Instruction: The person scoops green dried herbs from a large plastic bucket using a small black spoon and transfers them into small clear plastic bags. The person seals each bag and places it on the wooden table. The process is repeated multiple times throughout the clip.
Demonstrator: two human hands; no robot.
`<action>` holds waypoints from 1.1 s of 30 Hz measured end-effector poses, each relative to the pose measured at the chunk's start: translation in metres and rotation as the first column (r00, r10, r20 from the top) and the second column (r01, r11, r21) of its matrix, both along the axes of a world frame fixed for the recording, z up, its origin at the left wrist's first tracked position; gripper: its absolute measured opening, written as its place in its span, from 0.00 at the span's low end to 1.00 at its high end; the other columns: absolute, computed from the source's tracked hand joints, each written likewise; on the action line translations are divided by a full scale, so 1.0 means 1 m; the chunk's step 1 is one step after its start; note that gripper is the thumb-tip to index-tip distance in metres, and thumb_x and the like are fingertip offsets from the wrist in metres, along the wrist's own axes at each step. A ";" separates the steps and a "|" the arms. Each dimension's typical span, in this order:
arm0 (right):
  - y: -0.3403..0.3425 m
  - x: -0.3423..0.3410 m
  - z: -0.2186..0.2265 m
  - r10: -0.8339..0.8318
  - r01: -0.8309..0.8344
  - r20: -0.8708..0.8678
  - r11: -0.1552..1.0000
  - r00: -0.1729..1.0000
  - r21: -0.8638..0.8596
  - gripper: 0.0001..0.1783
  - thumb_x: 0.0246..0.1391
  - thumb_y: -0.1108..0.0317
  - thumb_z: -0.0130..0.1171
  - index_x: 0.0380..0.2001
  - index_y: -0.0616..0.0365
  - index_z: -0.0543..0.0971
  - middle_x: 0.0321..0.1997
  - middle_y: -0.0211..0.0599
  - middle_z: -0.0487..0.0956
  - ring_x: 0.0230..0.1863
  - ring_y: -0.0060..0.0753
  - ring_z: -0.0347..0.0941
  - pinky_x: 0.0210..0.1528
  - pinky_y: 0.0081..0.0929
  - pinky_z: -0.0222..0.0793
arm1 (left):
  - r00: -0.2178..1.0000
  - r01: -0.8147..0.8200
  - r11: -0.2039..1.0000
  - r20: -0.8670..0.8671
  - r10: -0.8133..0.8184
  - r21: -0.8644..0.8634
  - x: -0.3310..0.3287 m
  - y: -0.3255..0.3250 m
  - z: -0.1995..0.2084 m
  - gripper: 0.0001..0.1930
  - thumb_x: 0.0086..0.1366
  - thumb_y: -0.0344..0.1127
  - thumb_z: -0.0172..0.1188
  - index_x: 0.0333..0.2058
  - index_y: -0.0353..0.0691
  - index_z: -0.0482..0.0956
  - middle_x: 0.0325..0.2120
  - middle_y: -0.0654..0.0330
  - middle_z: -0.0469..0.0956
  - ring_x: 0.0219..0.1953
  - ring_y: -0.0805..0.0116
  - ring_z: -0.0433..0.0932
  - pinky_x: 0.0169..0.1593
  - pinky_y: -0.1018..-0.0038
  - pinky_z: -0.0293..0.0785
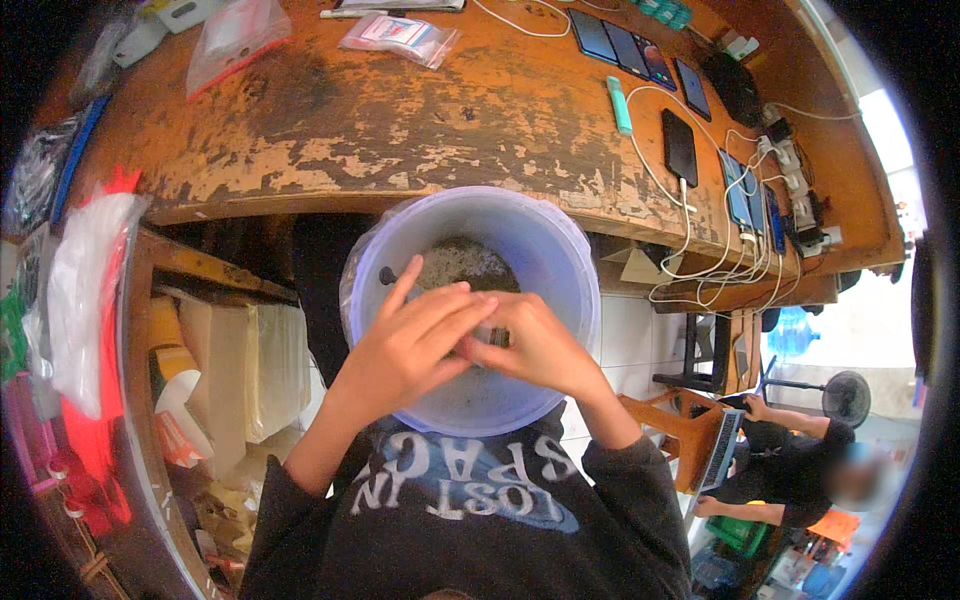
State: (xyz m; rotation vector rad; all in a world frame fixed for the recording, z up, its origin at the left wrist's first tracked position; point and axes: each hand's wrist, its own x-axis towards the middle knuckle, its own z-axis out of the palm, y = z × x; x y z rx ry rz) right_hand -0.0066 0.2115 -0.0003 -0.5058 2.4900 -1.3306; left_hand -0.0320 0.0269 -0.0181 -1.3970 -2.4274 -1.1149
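Both hands meet over a pale violet plastic bucket (556, 262) in front of my body. My left hand (392, 348) has its fingers stretched out, one raised apart, the others laid against the right hand. My right hand (535, 345) is curled, thumb and fingers drawn together. Whatever lies between the hands is hidden by the fingers. Dark, grainy residue (465, 262) shows on the bucket's inside, with a small dark round spot on its left wall.
A worn wooden table (270, 130) stands beyond the bucket. It bears a clear plastic bag (400, 38), several phones (680, 148), white cables and power strips (797, 180). Plastic bags (95, 300) lie at left. At lower right a person (800, 450) sits with a laptop (718, 450) near a fan (846, 398).
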 end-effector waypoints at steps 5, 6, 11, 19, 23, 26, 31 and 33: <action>0.002 -0.020 0.010 -0.147 0.101 -0.093 0.919 0.985 -0.381 0.08 0.51 0.66 0.56 0.30 0.59 0.80 0.43 0.42 0.75 0.47 0.36 0.69 0.47 0.32 0.65 | 0.956 -0.294 0.923 0.083 0.282 0.248 -0.005 -0.022 -0.004 0.30 0.41 0.31 0.70 0.47 0.35 0.72 0.39 0.56 0.75 0.42 0.61 0.74 0.48 0.64 0.69; 0.002 -0.025 0.013 -0.252 0.243 0.023 0.896 0.967 -0.372 0.07 0.51 0.68 0.55 0.30 0.60 0.79 0.39 0.42 0.75 0.43 0.38 0.70 0.47 0.30 0.65 | 0.941 -0.338 0.885 0.141 0.308 0.320 -0.006 -0.028 -0.004 0.31 0.40 0.31 0.70 0.47 0.34 0.72 0.39 0.56 0.75 0.41 0.62 0.74 0.47 0.66 0.69; -0.015 -0.054 -0.056 0.011 0.005 -0.041 0.929 0.999 0.370 0.20 0.50 0.56 0.56 0.34 0.65 0.77 0.38 0.48 0.73 0.44 0.52 0.70 0.45 0.36 0.66 | 0.893 -0.428 0.703 0.384 0.234 0.567 -0.003 -0.047 -0.003 0.34 0.38 0.30 0.73 0.47 0.30 0.71 0.40 0.52 0.73 0.41 0.64 0.72 0.46 0.71 0.69; -0.031 -0.051 -0.103 0.228 -0.199 0.000 0.850 0.974 0.488 0.10 0.46 0.68 0.55 0.29 0.65 0.77 0.32 0.53 0.75 0.36 0.55 0.72 0.40 0.44 0.67 | 0.891 -0.436 0.718 0.373 0.260 0.542 0.012 -0.061 -0.004 0.35 0.38 0.31 0.73 0.48 0.30 0.70 0.41 0.53 0.71 0.40 0.66 0.71 0.45 0.72 0.68; -0.022 -0.026 -0.062 0.122 -0.083 -0.063 0.901 0.991 0.426 0.06 0.43 0.73 0.53 0.26 0.61 0.79 0.30 0.52 0.75 0.35 0.49 0.74 0.39 0.40 0.71 | 0.862 -0.485 0.696 0.422 0.279 0.530 0.014 -0.070 -0.008 0.36 0.38 0.32 0.73 0.48 0.30 0.70 0.41 0.53 0.71 0.40 0.66 0.71 0.45 0.73 0.68; -0.017 0.000 -0.087 0.185 -0.173 -0.039 0.962 0.982 0.210 0.07 0.44 0.72 0.54 0.26 0.62 0.79 0.30 0.54 0.75 0.34 0.50 0.74 0.39 0.41 0.71 | 0.866 -0.470 0.705 0.429 0.255 0.531 0.011 -0.067 -0.007 0.35 0.38 0.32 0.73 0.48 0.30 0.70 0.41 0.53 0.71 0.39 0.66 0.71 0.44 0.73 0.68; -0.018 0.022 -0.094 0.214 -0.240 0.126 0.938 0.969 0.250 0.07 0.45 0.74 0.57 0.29 0.65 0.79 0.28 0.47 0.77 0.31 0.45 0.75 0.34 0.33 0.70 | 0.893 -0.426 0.755 0.366 0.263 0.499 0.008 -0.060 -0.004 0.35 0.38 0.32 0.73 0.48 0.30 0.70 0.41 0.53 0.72 0.39 0.66 0.72 0.44 0.73 0.68; -0.014 0.024 -0.090 0.130 -0.159 0.150 0.967 0.980 0.201 0.07 0.47 0.73 0.57 0.30 0.64 0.79 0.28 0.45 0.78 0.28 0.42 0.76 0.34 0.31 0.71 | 0.900 -0.415 0.760 0.350 0.260 0.501 0.009 -0.061 -0.005 0.36 0.38 0.32 0.73 0.48 0.30 0.70 0.41 0.53 0.72 0.39 0.66 0.72 0.45 0.73 0.68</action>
